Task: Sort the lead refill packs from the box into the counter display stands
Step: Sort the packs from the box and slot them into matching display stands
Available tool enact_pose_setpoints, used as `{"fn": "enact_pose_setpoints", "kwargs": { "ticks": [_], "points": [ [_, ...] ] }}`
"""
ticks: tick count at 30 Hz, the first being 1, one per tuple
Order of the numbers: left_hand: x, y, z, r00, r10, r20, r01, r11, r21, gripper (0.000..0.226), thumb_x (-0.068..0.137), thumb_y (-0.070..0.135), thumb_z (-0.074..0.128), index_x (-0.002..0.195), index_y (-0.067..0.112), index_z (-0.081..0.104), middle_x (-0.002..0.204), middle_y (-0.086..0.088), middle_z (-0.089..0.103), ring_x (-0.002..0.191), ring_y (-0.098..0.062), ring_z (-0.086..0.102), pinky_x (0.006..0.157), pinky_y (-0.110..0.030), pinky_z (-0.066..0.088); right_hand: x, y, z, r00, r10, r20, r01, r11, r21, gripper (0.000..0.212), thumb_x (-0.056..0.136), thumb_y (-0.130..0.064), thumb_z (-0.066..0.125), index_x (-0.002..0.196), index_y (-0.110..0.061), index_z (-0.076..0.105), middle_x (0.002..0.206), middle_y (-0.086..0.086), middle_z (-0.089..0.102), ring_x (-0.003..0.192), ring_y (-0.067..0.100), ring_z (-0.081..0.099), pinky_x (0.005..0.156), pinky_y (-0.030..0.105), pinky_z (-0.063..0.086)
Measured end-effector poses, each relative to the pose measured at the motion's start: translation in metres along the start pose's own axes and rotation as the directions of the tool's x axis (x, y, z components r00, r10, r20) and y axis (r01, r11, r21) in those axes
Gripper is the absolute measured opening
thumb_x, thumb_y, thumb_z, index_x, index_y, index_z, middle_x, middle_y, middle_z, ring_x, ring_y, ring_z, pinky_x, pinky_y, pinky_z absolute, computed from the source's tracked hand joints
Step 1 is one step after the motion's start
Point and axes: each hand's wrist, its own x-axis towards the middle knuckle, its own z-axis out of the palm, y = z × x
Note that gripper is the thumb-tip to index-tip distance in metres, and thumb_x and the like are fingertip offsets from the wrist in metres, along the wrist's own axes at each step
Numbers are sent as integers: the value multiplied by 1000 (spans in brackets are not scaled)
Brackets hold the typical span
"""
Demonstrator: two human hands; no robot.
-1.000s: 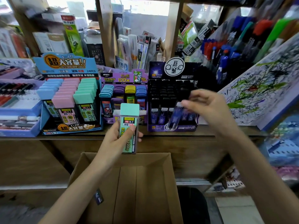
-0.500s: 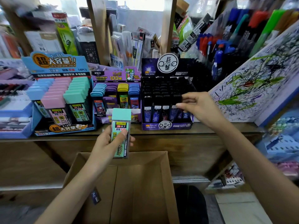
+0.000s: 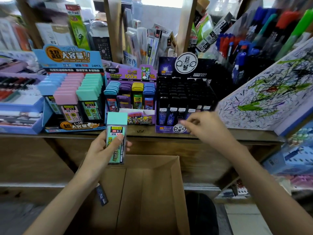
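One pack (image 3: 116, 123), seemingly upright, left hand (image 3: 99, 154)

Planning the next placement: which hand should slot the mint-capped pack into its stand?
Left. The left hand grips the mint-capped pack, just in front of the blue stand with the mint column. The right hand, seemingly empty, is over at the black stand.

Open air above the box (image 3: 152, 192); scribbled board (image 3: 264, 99) hems the black stand (image 3: 184, 92).
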Motion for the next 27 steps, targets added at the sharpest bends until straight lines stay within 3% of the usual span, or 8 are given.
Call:
{"fn": "enact_pose_setpoints", "kwargs": {
  "ticks": [4,8,11,12,16,19,23,27],
  "points": [
    [-14,-18,-45,993,-51,-108,53,998,20,20,89,25,53,108,22,57,82,1,74,72,-7,70,57,-16,53,-18,-24,80,973,-67,222,10,968,249,10,88,-31,61,87,-25,69,81,-12,67,77,-2,60,71,17,47],
    [-37,-48,-99,961,-145,-237,159,986,43,19,92,21,51,110,20,56,85,1,73,73,-6,69,56,-20,54,-22,-47,189,890,-25,455,-141,934,328,17,90,-20,61,101,-10,68,101,5,69,95,15,62,84,24,47],
    [-53,-66,-130,930,-185,-316,211,976,48,16,93,21,51,108,20,57,84,4,73,72,-5,69,56,-21,55,-26,-60,259,821,46,569,-274,906,322,20,91,-16,59,106,-4,64,110,12,65,100,18,59,74,11,40],
    [-57,-71,-138,922,-201,-332,227,973,43,17,92,23,51,108,21,57,85,5,73,75,-6,69,60,-23,56,-27,-65,278,809,70,584,-307,897,318,21,91,-14,59,106,0,63,108,14,65,100,21,59,71,12,39],
    [-69,-85,-158,893,-285,-347,299,954,-15,29,91,29,52,118,21,55,109,-8,65,101,-26,63,87,-49,51,-33,-84,342,780,217,587,-438,859,265,30,95,-19,52,105,8,60,100,21,63,96,31,58,58,21,36],
    [-70,-92,-163,886,-307,-347,306,950,-60,22,88,30,53,109,29,57,106,-6,66,96,-23,65,79,-42,52,-38,-95,373,781,270,563,-442,876,193,32,95,-25,52,112,2,57,112,19,63,104,32,59,71,20,43],
    [-69,-100,-164,879,-315,-359,305,949,-85,16,91,21,53,105,25,59,97,-4,69,87,-18,68,67,-31,53,-42,-101,392,824,210,527,-248,969,2,47,93,-23,53,133,-4,40,138,18,41,126,35,41,103,41,35],
    [-66,-101,-160,883,-326,-336,307,945,-111,14,92,17,51,103,24,57,81,4,73,75,-8,69,56,-19,54,-40,-106,396,817,250,520,-232,967,-101,44,93,-13,50,135,-3,38,136,14,44,121,28,47,99,34,41]
  ]
}}
